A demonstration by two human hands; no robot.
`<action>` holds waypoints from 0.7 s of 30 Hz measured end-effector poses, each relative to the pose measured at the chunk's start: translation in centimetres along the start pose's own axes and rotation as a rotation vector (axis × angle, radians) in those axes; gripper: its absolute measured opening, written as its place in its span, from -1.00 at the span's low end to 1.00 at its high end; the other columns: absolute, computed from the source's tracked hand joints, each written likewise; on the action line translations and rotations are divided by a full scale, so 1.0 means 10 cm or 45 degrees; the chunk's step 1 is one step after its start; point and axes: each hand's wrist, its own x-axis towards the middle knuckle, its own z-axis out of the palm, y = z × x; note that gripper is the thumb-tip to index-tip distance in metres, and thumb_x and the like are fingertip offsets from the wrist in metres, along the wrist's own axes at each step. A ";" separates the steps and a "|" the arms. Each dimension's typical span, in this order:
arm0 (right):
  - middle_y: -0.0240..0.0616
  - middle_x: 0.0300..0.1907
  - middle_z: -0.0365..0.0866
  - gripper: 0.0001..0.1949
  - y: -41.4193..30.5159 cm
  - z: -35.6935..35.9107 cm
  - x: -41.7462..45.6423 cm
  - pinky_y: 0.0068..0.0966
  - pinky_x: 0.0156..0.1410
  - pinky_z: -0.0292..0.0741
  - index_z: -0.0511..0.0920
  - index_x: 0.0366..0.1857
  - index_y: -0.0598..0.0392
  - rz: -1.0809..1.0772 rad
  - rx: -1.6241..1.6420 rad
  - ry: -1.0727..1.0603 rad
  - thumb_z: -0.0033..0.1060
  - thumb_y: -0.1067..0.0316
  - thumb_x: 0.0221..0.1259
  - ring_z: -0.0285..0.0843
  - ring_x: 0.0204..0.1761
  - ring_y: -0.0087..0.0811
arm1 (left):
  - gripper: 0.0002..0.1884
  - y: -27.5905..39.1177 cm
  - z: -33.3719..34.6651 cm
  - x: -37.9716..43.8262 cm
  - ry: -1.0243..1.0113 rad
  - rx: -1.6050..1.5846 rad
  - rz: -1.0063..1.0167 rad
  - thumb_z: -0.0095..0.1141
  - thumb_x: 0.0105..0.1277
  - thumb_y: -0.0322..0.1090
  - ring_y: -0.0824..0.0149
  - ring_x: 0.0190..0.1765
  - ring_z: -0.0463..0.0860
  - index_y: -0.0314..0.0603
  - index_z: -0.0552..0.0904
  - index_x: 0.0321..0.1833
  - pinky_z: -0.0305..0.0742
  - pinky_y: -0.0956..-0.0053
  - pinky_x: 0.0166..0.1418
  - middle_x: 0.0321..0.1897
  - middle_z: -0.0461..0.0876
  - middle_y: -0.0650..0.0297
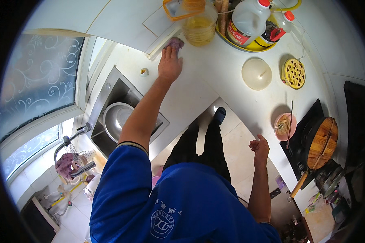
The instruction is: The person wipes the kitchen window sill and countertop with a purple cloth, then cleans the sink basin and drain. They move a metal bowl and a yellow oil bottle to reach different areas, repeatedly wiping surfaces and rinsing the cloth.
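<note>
My left hand [170, 65] is spread over a crumpled purple cloth [174, 44], its fingers pressing the cloth to the white countertop [185, 86] beside the wall corner. Just right of the cloth stands a large plastic bottle of yellow oil [199, 30]. A small white cup-like thing [144, 72], possibly a broken eggshell, sits on the counter left of my left wrist. My right hand [259, 147] hangs in the air by the counter's front edge, fingers loosely curled, with nothing visible in it. Nearest to it is a pink bowl [283, 125] of food, chopsticks [290, 124] across its rim.
Left, a steel basin [117, 117] rests in the sink [121, 86] near a faucet [85, 128]. Bottles [249, 21] crowd a yellow tray [263, 48]. A translucent lid [255, 76] lies beside a yellow holed egg cooker [294, 73]. A wood-lidded wok [321, 142] occupies the black stove [295, 165].
</note>
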 end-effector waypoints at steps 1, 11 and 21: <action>-0.21 -0.28 0.82 -0.50 -0.01 0.04 0.01 -0.54 -0.19 0.55 0.51 0.37 0.24 0.015 -0.018 -0.009 -0.02 0.00 0.73 0.74 -0.33 -0.44 | -0.29 0.07 -0.07 0.05 -0.043 -0.060 -0.002 0.18 0.51 -0.11 -0.19 0.63 0.31 -0.34 0.34 0.62 0.23 0.09 0.74 0.60 0.39 -0.10; -0.25 -0.23 0.84 -0.56 -0.04 0.52 -0.05 -0.58 -0.16 0.54 0.58 0.31 0.21 -0.006 -0.351 -0.234 -0.02 0.03 0.75 0.74 -0.29 -0.52 | -0.32 0.16 -0.01 0.36 0.080 -0.079 0.149 0.10 0.54 -0.20 -0.09 0.64 0.33 -0.14 0.29 0.69 0.39 0.09 0.66 0.63 0.35 0.02; -0.25 -0.24 0.84 -0.62 -0.08 0.83 -0.02 -0.52 -0.15 0.56 0.58 0.31 0.18 -0.010 -0.488 -0.336 0.00 0.14 0.73 0.74 -0.27 -0.53 | -0.69 -0.22 -0.65 0.07 -0.003 -0.142 0.058 0.11 0.47 -0.40 -0.05 0.32 0.59 -0.16 0.73 0.22 0.57 0.15 0.38 0.13 0.65 0.08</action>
